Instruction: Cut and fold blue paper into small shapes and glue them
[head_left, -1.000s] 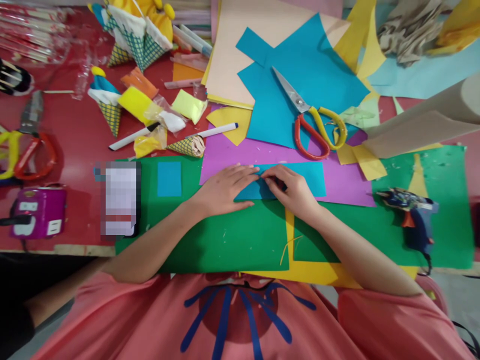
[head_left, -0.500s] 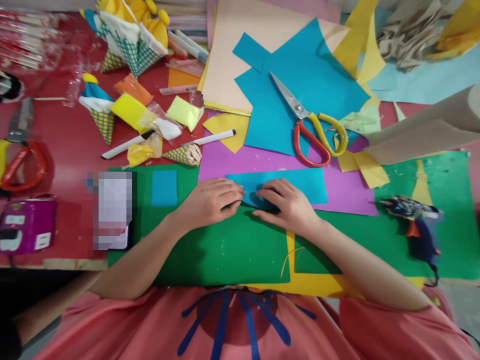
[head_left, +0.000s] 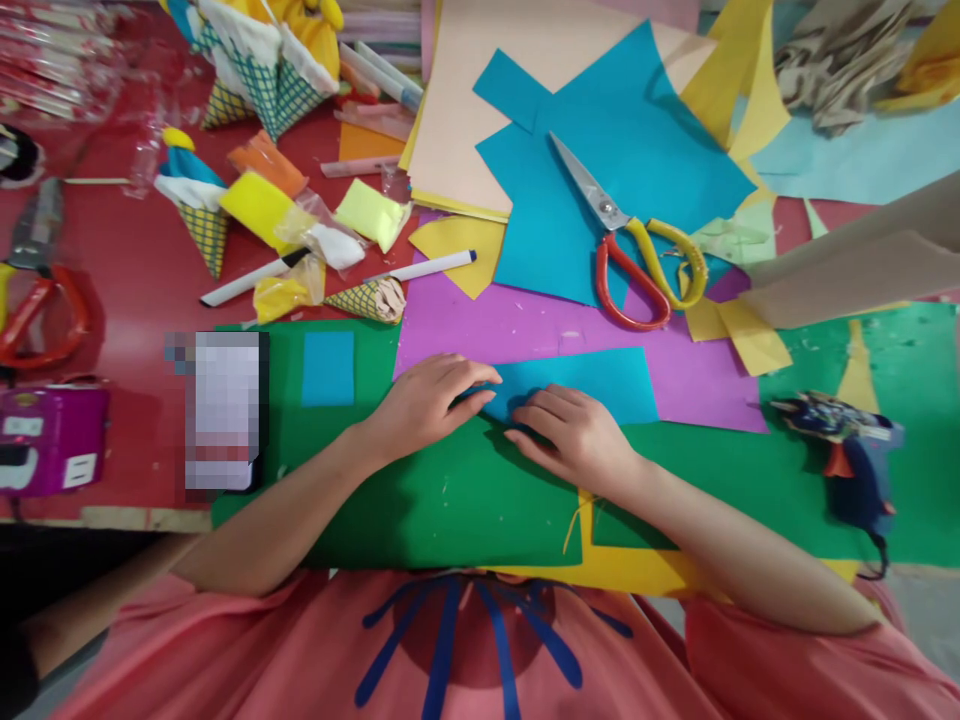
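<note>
2 half-curled hands, left [head_left: 433,408] and right [head_left: 574,432], touch the blue strip [head_left: 615,384] beneath them, grip unclear.

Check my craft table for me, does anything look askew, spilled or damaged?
Nothing looks spilled. The blue strip under the right hand is askew, slanting against the purple sheet beneath. Yellow scraps near the scissors lie at mixed angles, like stray offcuts.

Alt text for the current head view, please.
A person's left hand and right hand handle a blue paper strip over a purple sheet and green sheets; red-and-yellow-handled scissors lie beyond, a glue gun to the right.
</note>
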